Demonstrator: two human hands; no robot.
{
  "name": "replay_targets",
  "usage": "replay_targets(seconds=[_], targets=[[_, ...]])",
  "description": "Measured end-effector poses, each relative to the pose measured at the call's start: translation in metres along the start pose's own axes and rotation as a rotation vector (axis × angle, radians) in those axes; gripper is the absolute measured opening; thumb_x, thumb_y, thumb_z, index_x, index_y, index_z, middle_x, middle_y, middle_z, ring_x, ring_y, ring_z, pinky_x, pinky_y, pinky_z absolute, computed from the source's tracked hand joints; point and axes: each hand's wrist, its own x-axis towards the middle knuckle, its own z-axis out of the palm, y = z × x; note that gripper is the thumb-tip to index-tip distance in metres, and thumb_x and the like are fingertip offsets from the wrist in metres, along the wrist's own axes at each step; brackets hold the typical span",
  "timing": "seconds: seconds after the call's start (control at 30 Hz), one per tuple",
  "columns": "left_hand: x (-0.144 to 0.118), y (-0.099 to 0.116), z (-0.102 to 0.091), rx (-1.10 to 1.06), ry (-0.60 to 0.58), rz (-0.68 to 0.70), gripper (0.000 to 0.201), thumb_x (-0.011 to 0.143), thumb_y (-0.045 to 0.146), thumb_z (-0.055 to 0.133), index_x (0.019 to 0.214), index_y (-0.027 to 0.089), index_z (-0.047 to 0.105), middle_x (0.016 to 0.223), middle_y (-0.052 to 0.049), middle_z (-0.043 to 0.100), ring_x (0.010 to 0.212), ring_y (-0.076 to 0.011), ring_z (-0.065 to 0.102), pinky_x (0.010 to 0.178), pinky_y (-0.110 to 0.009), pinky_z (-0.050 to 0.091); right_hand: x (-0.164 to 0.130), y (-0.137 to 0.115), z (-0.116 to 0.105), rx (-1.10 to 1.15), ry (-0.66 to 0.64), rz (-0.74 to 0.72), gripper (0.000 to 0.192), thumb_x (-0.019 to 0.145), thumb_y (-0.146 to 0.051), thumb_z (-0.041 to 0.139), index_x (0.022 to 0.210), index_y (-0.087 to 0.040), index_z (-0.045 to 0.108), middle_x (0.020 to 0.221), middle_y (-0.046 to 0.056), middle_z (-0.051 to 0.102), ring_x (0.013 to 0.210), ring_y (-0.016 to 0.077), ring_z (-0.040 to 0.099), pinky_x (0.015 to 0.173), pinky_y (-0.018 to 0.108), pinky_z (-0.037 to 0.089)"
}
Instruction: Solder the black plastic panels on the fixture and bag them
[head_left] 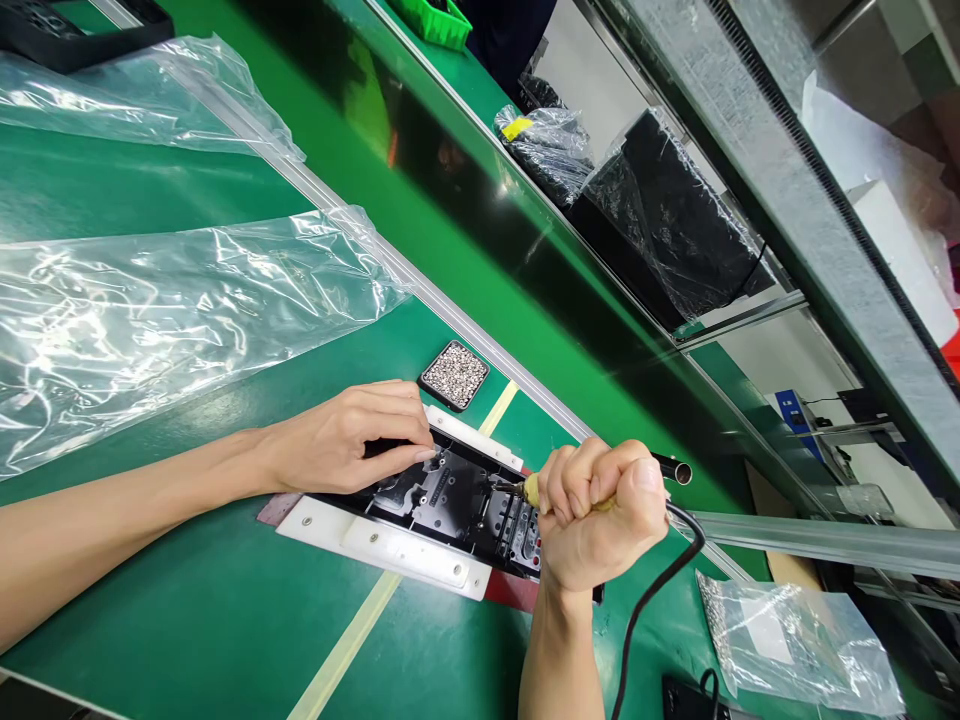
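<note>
My right hand (pixel 600 510) is wrapped in a fist round a corded tool with a yellow grip (pixel 532 490) and a slim metal tip, which looks like a soldering iron. Its tip points down at a black plastic panel (pixel 442 495) with small posts and holes. A black cable (pixel 645 600) runs from the back of the fist. On the panel's other end rests my left hand (pixel 367 435), thumb and forefinger tips close together on the panel; what they pinch, if anything, is too small to make out. White fixture blocks (pixel 412 550) flank the panel.
A small black tray (pixel 454 375) full of tiny metal pieces stands beyond the panel. Clear plastic bags (pixel 187 330) lie to the left; another bag (pixel 802 640) lies at the right. A metal rail (pixel 427 285) crosses the green bench. Wrapped black parts (pixel 667 220) stand behind.
</note>
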Motion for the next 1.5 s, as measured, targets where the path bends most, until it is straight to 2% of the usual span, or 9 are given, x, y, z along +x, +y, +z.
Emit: replay_targets(seconds=[0.9, 1.5], targets=[[0.0007, 0.0016, 0.0001, -0.016, 0.014, -0.041, 0.012, 0.102, 0.015, 0.064, 0.102, 0.020, 0.075, 0.093, -0.005, 0.075, 0.084, -0.0177, 0.064, 0.083, -0.034, 0.051, -0.0011, 0.0000, 0.0010, -0.025, 0.009, -0.009, 0.048, 0.098, -0.034, 0.055, 0.057, -0.020, 0.035, 0.043, -0.010, 0.025, 0.034, 0.0045, 0.021, 0.032, 0.015, 0.026], [0.0011, 0.0018, 0.0006, -0.014, 0.014, -0.025, 0.011, 0.101, 0.012, 0.065, 0.103, 0.019, 0.073, 0.094, -0.004, 0.075, 0.085, -0.0174, 0.062, 0.085, -0.034, 0.049, -0.0010, 0.0003, 0.0008, -0.006, -0.003, -0.006, 0.049, 0.097, -0.035, 0.056, 0.057, -0.020, 0.034, 0.043, -0.009, 0.025, 0.033, 0.0046, 0.020, 0.032, 0.015, 0.025]])
